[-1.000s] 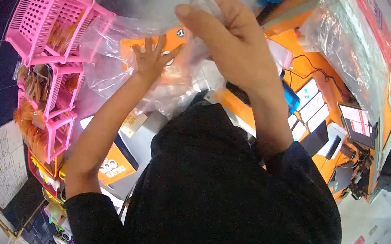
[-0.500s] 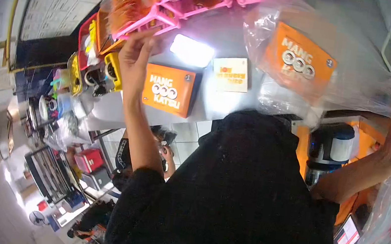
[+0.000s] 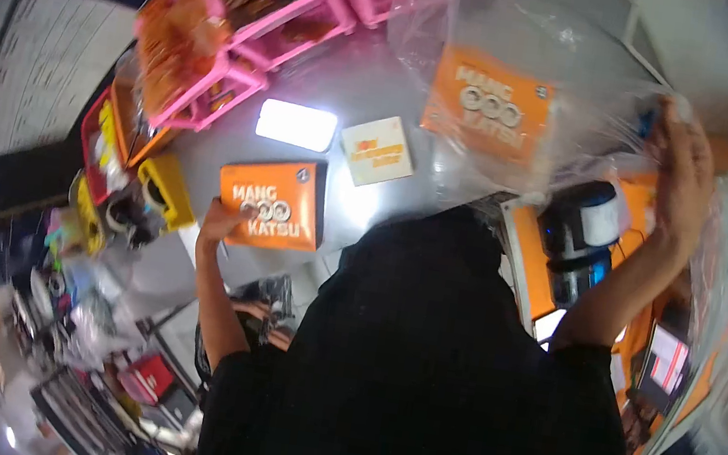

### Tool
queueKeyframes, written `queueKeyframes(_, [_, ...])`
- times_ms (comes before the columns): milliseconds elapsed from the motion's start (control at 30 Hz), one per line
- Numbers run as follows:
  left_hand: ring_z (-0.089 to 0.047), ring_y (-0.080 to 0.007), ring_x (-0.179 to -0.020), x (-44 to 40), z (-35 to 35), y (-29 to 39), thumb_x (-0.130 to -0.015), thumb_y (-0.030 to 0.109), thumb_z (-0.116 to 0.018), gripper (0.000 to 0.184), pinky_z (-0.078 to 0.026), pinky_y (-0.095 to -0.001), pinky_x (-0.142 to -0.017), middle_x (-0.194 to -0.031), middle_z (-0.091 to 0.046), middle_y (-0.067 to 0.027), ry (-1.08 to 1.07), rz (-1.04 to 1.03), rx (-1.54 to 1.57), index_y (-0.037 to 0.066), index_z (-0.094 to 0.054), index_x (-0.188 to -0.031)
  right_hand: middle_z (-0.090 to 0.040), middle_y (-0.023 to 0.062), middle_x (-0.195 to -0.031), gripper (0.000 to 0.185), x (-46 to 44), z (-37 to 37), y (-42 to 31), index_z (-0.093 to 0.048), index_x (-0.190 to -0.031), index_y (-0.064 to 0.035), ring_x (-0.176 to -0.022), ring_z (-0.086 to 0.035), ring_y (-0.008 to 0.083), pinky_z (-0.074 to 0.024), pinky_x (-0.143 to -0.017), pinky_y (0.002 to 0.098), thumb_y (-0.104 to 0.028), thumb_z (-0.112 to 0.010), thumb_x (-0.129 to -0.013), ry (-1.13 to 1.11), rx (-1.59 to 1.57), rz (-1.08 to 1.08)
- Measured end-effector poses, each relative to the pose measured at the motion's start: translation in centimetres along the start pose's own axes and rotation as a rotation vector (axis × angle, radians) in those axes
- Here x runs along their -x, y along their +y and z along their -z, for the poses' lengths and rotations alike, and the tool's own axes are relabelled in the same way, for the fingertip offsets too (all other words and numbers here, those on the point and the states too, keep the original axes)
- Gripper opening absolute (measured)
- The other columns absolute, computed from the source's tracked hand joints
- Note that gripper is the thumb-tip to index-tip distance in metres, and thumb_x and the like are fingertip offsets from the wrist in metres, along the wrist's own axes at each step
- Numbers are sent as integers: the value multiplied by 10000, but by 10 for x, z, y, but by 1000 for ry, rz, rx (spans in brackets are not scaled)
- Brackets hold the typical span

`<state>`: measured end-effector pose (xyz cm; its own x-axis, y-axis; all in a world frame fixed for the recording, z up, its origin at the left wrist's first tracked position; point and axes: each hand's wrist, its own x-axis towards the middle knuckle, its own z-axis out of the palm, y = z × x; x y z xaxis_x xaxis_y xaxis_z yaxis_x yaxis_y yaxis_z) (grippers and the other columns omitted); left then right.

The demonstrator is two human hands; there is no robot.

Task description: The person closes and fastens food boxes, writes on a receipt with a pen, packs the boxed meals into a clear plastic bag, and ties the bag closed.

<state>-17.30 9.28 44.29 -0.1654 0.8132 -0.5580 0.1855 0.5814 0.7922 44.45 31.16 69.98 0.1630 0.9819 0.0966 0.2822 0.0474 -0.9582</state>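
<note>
My left hand (image 3: 222, 221) grips the left edge of an orange box (image 3: 269, 186) with white lettering, which lies flat on the grey metal table (image 3: 195, 168). To the right, my right hand (image 3: 684, 170) is closed on the gathered end of a clear plastic bag (image 3: 585, 114). Inside the bag lies a second orange box (image 3: 490, 106) with the same lettering. Between the two boxes are a small cream square box (image 3: 377, 151) and a phone (image 3: 296, 125) with a bright white screen.
Pink baskets (image 3: 293, 36) with packets stand along the far left side. Near them is a yellow holder (image 3: 164, 190). Black devices (image 3: 580, 223) sit on an orange surface right of my body. Another person's hands (image 3: 264, 311) show below the table edge.
My left hand has come down from near the baskets onto the orange box. The view has shifted. My right hand still holds the bag, stretched to the right.
</note>
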Motion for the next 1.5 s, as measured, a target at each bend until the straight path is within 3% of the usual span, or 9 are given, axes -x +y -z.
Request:
queueKeyframes(167, [-683,-152,-761,13,-3,15,-751,252,-861,415,-581,-340,-727,-900,-732,-62,-28,232,-139,12,-712,-1056,-580,-51,-833,337,24,-5,-4,-668,-1176,-21,-758,-507,42,-393,-711,207,-280,-653,-962,-80,-22,-35])
queueKeyframes(300, [-652,-194,-1006,35,-13,6,-845,211,-768,560,-532,-335,-873,-1171,-668,-98,30,68,85,-13,-545,-1307,-604,-36,-843,319,44,-11,-8,-671,-1130,-19,-773,-531,52,-411,-724,220,-280,-661,-948,-6,-43,-34])
queueKeyframes(433, [-587,-261,-1174,46,-19,-34,-926,242,-681,600,-519,-421,-941,-1361,-561,-113,17,257,429,52,-434,-1440,-636,18,-790,349,52,-13,-3,-701,-984,-61,-724,-595,125,-476,-680,299,-399,-634,-929,78,243,-6])
queueKeyframes(733, [-602,-295,-1159,57,-34,67,-969,326,-603,605,-533,-439,-932,-1366,-539,-184,-69,-208,528,-6,-413,-1438,-622,5,-743,238,56,-28,-8,-664,-965,-52,-640,-572,79,-479,-598,258,-286,-691,-935,66,-171,-28])
queueKeyframes(933, [-580,-291,-1186,39,-112,269,-994,343,-571,621,-526,-437,-964,-1403,-508,-171,-703,-518,831,12,-359,-1475,-597,25,-707,268,57,-22,-3,-640,-937,-37,-622,-572,94,-486,-585,250,-302,-682,-949,-12,-332,-55])
queueKeyframes(1067, [-650,-234,-1045,5,-193,312,-972,263,-654,507,-580,-338,-810,-1267,-602,-166,-189,-656,559,-5,-477,-1364,-594,14,-729,275,55,-21,1,-609,-1156,-27,-600,-547,80,-460,-556,240,-221,-639,-963,8,-451,-62])
queueKeyframes(1300, [-626,-212,-1063,-33,-253,290,-883,61,-736,524,-540,-351,-881,-1247,-622,-152,-327,-747,280,-21,-502,-1345,-656,49,-828,481,27,-19,23,-497,-1337,-46,-558,-547,90,-447,-486,248,-223,-661,-921,180,-515,-95])
queueKeyframes(1433, [-643,-205,-1024,-54,-261,275,-875,43,-733,497,-544,-345,-868,-1210,-643,-143,-493,-542,124,-15,-524,-1322,-687,119,-911,492,25,-42,31,-491,-1313,0,-682,-660,208,-535,-573,345,-234,-642,-908,9,-326,101])
queueKeyframes(1500, [-657,-207,-999,-61,-275,274,-875,34,-727,479,-556,-343,-843,-1195,-649,-139,-518,-507,144,-9,-532,-1310,-688,150,-928,383,8,-71,53,-538,-1212,15,-751,-680,243,-552,-652,377,-208,-611,-909,5,-57,533])
